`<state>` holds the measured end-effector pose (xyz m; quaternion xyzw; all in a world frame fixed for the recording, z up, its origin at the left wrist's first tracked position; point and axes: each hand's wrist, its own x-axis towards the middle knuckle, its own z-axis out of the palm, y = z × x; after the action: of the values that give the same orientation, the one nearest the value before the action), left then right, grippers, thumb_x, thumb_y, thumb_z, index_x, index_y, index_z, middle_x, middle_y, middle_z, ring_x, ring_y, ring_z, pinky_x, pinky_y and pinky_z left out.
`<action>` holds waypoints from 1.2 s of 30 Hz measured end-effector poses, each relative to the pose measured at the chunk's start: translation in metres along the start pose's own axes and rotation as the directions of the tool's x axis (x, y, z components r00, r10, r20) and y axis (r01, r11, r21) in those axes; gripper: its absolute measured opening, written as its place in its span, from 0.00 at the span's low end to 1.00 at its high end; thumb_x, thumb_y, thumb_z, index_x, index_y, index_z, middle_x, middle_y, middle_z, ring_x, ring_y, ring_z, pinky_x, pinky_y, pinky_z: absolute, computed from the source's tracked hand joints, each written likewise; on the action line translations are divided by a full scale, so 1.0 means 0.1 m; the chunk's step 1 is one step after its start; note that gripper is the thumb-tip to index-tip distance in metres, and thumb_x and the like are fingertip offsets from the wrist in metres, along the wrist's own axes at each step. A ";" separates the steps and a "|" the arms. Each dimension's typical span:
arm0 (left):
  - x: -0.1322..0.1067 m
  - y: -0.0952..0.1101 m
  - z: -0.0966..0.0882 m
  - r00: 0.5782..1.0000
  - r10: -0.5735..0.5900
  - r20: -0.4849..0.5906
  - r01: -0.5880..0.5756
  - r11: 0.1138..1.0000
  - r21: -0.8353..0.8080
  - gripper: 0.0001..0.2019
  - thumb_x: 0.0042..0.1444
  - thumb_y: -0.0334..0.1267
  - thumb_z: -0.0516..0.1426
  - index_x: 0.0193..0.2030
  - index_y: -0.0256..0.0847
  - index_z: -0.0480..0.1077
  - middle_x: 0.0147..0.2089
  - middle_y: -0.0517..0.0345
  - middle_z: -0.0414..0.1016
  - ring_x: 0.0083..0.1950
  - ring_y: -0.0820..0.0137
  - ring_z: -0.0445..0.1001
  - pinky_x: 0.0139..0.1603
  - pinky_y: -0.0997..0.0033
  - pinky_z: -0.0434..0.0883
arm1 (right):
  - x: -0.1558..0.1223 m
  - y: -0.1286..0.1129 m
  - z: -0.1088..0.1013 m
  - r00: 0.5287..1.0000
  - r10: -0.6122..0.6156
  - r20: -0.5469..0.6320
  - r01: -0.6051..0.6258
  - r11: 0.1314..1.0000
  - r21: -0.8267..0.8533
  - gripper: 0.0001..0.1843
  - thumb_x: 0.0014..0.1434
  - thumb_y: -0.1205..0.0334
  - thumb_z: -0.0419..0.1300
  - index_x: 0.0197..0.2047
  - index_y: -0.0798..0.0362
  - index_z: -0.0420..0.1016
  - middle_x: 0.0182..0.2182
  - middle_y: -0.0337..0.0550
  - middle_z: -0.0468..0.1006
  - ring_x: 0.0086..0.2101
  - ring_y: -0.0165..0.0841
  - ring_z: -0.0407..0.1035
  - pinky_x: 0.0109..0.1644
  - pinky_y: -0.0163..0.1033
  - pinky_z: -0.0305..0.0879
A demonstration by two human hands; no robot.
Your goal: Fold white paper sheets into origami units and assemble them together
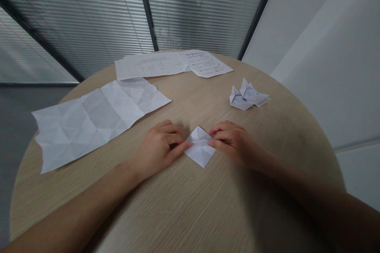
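A small folded paper square (202, 152) lies near the middle of the table, turned so that one corner points toward me. Creases cross its white surface. My left hand (163, 142) pinches its left corner, thumb on top and the other fingers curled. On the opposite corner, my right hand (233, 142) grips the paper between thumb and forefinger. Both hands rest low at the tabletop. Beyond my right hand sit folded white paper pieces (247, 95) with upright points, close against each other.
A large creased white sheet (89, 122) spreads over the table's left side. Printed papers (154, 65) lie along the far edge. The round wooden table (178, 213) stands beside a glass partition with blinds (204, 16) and a white wall (335, 55).
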<state>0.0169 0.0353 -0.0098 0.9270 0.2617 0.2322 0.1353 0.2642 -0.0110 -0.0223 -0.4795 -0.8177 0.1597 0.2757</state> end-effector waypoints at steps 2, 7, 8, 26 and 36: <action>0.02 0.01 0.03 0.999 -0.042 -0.011 0.042 0.999 0.034 0.21 0.68 0.42 0.53 0.24 0.39 0.72 0.29 0.56 0.72 0.35 0.68 0.68 0.38 0.66 0.66 | 0.02 -0.01 0.04 0.998 0.054 -0.037 -0.055 0.998 -0.029 0.14 0.64 0.62 0.60 0.26 0.52 0.75 0.34 0.44 0.80 0.37 0.35 0.73 0.45 0.43 0.66; 0.06 0.01 0.10 0.988 -0.153 0.002 0.151 0.975 0.161 0.13 0.63 0.41 0.58 0.29 0.39 0.72 0.34 0.54 0.73 0.39 0.63 0.68 0.42 0.61 0.68 | 0.05 -0.02 0.14 0.983 0.145 -0.108 -0.160 0.976 -0.145 0.06 0.61 0.63 0.64 0.32 0.52 0.74 0.34 0.44 0.77 0.38 0.38 0.70 0.47 0.45 0.64; 0.06 0.01 0.11 0.987 -0.161 0.006 0.157 0.973 0.169 0.09 0.63 0.40 0.59 0.33 0.39 0.74 0.37 0.53 0.73 0.40 0.62 0.68 0.44 0.59 0.68 | 0.06 -0.02 0.15 0.980 0.161 -0.113 -0.178 0.972 -0.155 0.03 0.60 0.63 0.64 0.36 0.53 0.75 0.36 0.45 0.78 0.40 0.39 0.70 0.48 0.46 0.64; 0.06 0.02 0.15 0.991 -0.124 0.042 0.118 0.985 0.128 0.19 0.65 0.38 0.55 0.61 0.38 0.69 0.55 0.45 0.74 0.56 0.54 0.68 0.56 0.47 0.67 | 0.11 -0.05 0.14 0.949 0.312 0.039 -0.313 0.950 0.012 0.19 0.51 0.72 0.64 0.48 0.52 0.78 0.38 0.43 0.77 0.35 0.34 0.69 0.40 0.41 0.66; 0.02 0.08 0.03 0.932 0.114 -0.343 -0.061 0.985 0.164 0.10 0.65 0.31 0.54 0.43 0.46 0.77 0.37 0.56 0.76 0.40 0.66 0.71 0.43 0.62 0.67 | 0.04 -0.16 0.02 0.889 -0.187 -0.419 0.133 0.979 -0.153 0.11 0.58 0.75 0.59 0.32 0.48 0.75 0.30 0.40 0.76 0.36 0.36 0.69 0.45 0.44 0.63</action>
<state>0.0232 0.0293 -0.0087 0.8889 0.2568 0.3794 0.0056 0.2504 -0.0158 -0.0142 -0.4495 -0.7812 -0.0230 0.4327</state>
